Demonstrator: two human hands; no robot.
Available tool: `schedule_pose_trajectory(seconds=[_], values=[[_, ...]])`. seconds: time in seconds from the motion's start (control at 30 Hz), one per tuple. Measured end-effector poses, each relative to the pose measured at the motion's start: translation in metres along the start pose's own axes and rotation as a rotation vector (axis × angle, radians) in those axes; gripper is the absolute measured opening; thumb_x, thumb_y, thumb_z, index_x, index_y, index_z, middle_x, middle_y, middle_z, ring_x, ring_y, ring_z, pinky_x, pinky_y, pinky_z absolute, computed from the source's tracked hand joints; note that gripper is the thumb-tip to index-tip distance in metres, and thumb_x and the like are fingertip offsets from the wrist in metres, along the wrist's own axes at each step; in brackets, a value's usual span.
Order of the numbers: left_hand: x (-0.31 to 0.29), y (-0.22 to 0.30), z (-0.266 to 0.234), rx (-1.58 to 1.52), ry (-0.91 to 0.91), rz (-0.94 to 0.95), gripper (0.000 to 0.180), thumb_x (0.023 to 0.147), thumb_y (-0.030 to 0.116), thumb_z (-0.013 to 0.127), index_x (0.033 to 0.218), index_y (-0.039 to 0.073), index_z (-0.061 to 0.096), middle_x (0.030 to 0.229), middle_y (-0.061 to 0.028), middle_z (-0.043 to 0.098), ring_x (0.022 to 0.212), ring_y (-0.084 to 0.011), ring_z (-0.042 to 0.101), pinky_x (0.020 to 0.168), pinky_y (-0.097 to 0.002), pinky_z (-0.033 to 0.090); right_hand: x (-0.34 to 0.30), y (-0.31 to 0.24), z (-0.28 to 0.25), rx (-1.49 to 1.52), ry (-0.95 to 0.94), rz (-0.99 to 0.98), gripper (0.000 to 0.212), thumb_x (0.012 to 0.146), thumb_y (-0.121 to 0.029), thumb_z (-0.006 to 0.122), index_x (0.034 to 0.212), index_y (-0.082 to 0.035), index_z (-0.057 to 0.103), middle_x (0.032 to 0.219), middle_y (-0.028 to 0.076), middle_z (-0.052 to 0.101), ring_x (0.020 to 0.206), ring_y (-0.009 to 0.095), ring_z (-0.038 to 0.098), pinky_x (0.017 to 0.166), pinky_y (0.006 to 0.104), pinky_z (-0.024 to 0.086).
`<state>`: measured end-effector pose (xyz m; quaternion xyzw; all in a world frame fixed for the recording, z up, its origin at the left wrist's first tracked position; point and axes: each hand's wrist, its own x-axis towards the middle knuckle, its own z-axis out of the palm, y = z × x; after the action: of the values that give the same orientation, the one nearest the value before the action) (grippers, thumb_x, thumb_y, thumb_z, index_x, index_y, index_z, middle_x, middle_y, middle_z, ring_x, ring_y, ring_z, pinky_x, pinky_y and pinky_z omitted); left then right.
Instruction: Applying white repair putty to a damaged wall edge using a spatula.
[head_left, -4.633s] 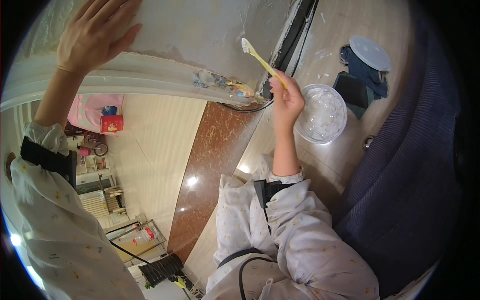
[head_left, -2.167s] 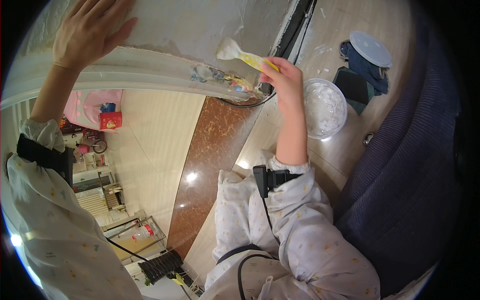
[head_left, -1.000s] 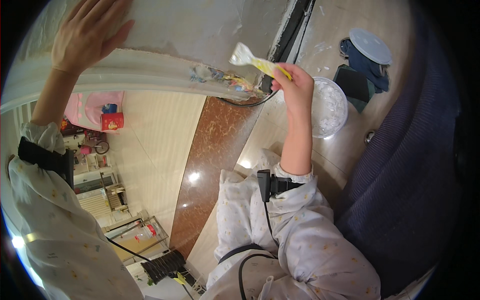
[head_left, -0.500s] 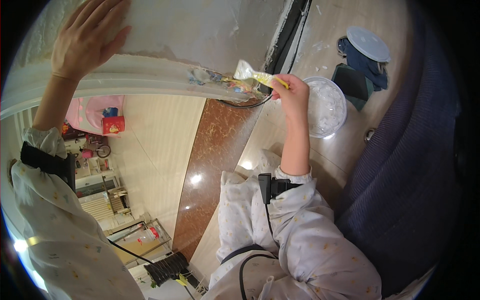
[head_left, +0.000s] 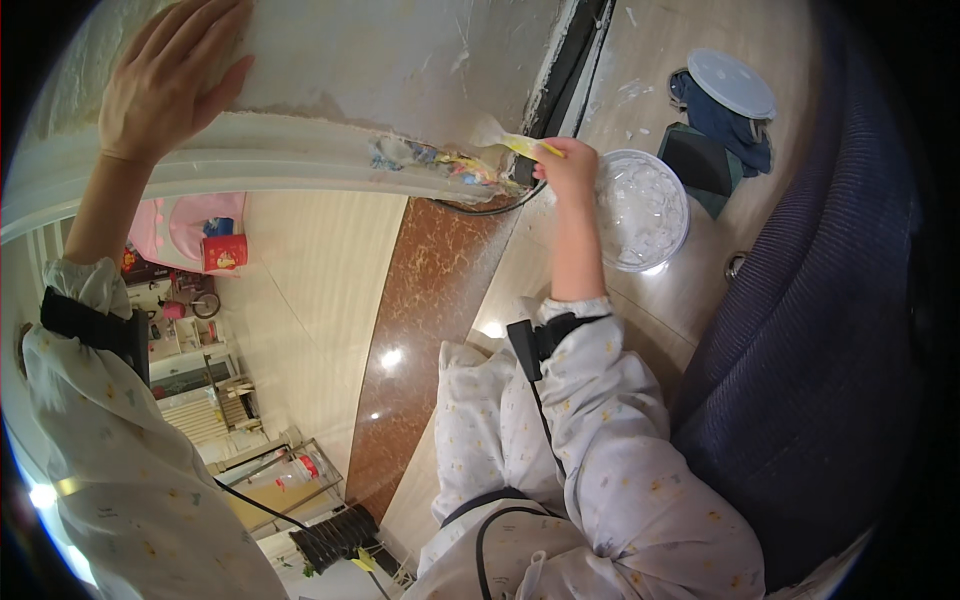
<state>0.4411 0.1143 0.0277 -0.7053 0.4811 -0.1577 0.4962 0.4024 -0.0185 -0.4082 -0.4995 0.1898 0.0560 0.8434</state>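
Pinched in my right hand [head_left: 568,172] is the yellow handle of a small brush [head_left: 505,138], fingers closed round it, bristles laid against the scraped patch of wall [head_left: 400,60] just above the white moulding [head_left: 300,160]. The bristle end looks pale and loaded with paste, touching the wall where bits of coloured, torn paper cling to the edge of the moulding. My left hand [head_left: 170,75] is spread flat, fingers apart, pressed on the wall well off to the left, holding nothing and seemingly steadying me.

I judge I am midway through dabbing paste onto the damaged spot. The next stroke calls for a light, even drag along the ragged edge without pushing paste into the dark gap [head_left: 565,60] beside it, and then a dip back into the white tub [head_left: 640,210], which sits just beside my right wrist on the floor.

Beyond the tub lie a round white lid [head_left: 732,83] on dark blue cloth [head_left: 725,125] and a dark flat thing I cannot name. How much paste remains in the tub is hard to tell, since its contents glare. My fingertips hide the exact grip, and the dark ribbed mass [head_left: 820,380] on my right is cut off by the rim.
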Motion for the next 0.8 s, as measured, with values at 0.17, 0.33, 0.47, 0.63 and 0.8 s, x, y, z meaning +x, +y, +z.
schedule_pose_trajectory(seconds=[0.17, 0.33, 0.47, 0.63, 0.8], values=[[-0.007, -0.002, -0.004, -0.012, -0.035, -0.014, 0.041, 0.083, 0.02, 0.065, 0.122, 0.008, 0.059, 0.124, -0.0046, 0.059, 0.114, -0.0239, 0.056, 0.097, -0.0376, 0.046, -0.022, -0.071, -0.011, 0.01, -0.059, -0.128, 0.014, 0.078, -0.002, 0.067, 0.087, 0.008, 0.065, 0.071, 0.01, 0.066, 0.054, 0.014, 0.063, 0.049, 0.0252, 0.05], [-0.001, -0.003, -0.003, -0.006, -0.016, -0.013, 0.042, 0.083, 0.02, 0.065, 0.123, 0.008, 0.058, 0.125, -0.0042, 0.059, 0.114, -0.0234, 0.056, 0.097, -0.0365, 0.046, -0.006, -0.073, 0.033, 0.353, -0.177, -0.161, 0.021, 0.082, -0.006, 0.069, 0.098, 0.006, 0.063, 0.075, 0.008, 0.065, 0.055, 0.012, 0.058, 0.055, 0.0245, 0.05], [0.0, -0.002, -0.001, 0.003, 0.0, -0.001, 0.042, 0.083, 0.021, 0.066, 0.122, 0.008, 0.059, 0.125, -0.004, 0.059, 0.114, -0.0232, 0.056, 0.097, -0.0362, 0.046, 0.003, -0.028, 0.038, 0.161, -0.097, -0.031, 0.021, 0.081, -0.006, 0.069, 0.097, 0.007, 0.064, 0.074, 0.008, 0.065, 0.055, 0.013, 0.058, 0.053, 0.0241, 0.05], [-0.005, -0.004, -0.003, 0.0, -0.014, 0.002, 0.042, 0.083, 0.021, 0.066, 0.122, 0.008, 0.059, 0.124, -0.004, 0.06, 0.113, -0.0232, 0.057, 0.098, -0.0364, 0.046, -0.01, -0.025, 0.006, -0.057, 0.043, -0.008, 0.018, 0.077, -0.003, 0.068, 0.09, 0.008, 0.064, 0.074, 0.012, 0.066, 0.054, 0.015, 0.063, 0.048, 0.0251, 0.051], [-0.003, -0.002, -0.003, -0.005, -0.026, -0.005, 0.042, 0.082, 0.021, 0.066, 0.122, 0.008, 0.059, 0.125, -0.0041, 0.059, 0.114, -0.0234, 0.056, 0.098, -0.0364, 0.046, -0.027, -0.069, -0.002, 0.187, -0.097, -0.136, 0.015, 0.079, -0.002, 0.067, 0.091, 0.007, 0.064, 0.074, 0.01, 0.065, 0.057, 0.013, 0.06, 0.049, 0.0237, 0.049]])
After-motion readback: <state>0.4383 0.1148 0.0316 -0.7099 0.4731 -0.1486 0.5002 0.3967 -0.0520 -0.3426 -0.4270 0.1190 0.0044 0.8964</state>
